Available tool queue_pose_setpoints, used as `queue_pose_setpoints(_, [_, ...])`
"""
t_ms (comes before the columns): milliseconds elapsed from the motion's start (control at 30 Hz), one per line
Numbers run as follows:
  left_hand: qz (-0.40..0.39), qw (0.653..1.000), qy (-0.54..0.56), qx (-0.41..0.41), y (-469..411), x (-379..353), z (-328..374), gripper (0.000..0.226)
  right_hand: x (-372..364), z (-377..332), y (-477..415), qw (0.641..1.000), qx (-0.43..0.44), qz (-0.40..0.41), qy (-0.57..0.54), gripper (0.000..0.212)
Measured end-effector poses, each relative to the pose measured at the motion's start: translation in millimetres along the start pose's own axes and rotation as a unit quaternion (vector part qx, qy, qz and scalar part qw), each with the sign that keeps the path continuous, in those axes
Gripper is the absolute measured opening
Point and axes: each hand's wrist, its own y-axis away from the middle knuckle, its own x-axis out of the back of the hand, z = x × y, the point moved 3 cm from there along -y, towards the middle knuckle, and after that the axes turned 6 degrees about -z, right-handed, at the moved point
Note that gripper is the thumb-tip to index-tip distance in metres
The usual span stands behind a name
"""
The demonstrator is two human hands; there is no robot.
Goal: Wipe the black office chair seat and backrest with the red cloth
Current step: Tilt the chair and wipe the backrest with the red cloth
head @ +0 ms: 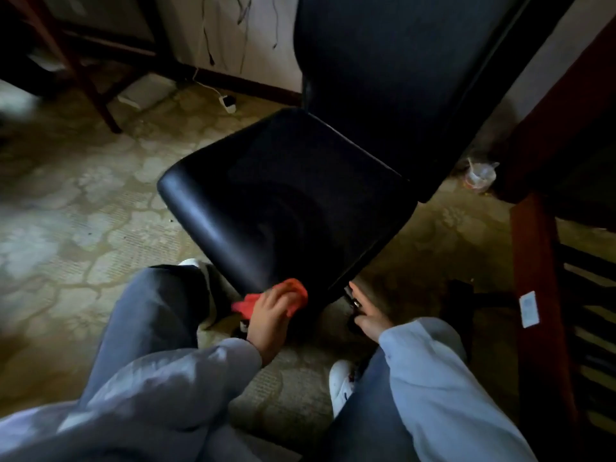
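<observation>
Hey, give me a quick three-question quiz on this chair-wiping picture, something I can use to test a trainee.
1. Which hand grips the red cloth? A) left B) right C) neither
2. True or false: the cloth is on the backrest.
3. Fill in: the cloth is pressed against the near corner of the chair's ___.

Key: 1 A, the left hand has its fingers curled over the cloth. 2 False, the backrest has no cloth on it. 3 seat.
</observation>
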Motion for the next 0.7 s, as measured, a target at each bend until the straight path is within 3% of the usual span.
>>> queue_pose_setpoints(33, [0.068,0.991,0.049,0.099,-0.1,8.0,-10.1,0.018,-1.2,-4.8,2.4,1.000,0.008,0.000,0.025,0.081])
queue_pose_setpoints(100, [0.215,0.925,0.130,0.284,4.3,29.1,-35.1,0.033,-5.0,-8.7,-0.8,0.998,0.022,0.014,0.066,0.079])
queue_pose_setpoints(167, [0.238,0.873,0.179,0.386,4.8,38.4,-46.1,0.041,-10.6,-11.5,-5.3,0.994,0.034,0.024,0.102,0.080])
queue_pose_setpoints(333, [0.157,0.881,0.097,0.435,-5.5,39.9,-38.9,0.030,-26.3,-24.1,-14.2,0.974,0.056,-0.005,0.221,0.085])
queue_pose_setpoints(500, [0.091,0.893,0.059,0.436,4.0,32.2,-31.0,0.032,-36.6,-25.1,-24.0,0.970,0.050,-0.038,0.235,0.081])
queue_pose_setpoints(700, [0.050,0.885,0.116,0.448,9.2,4.9,7.4,0.031,-33.1,-26.1,-25.4,0.971,0.016,0.041,0.234,0.073])
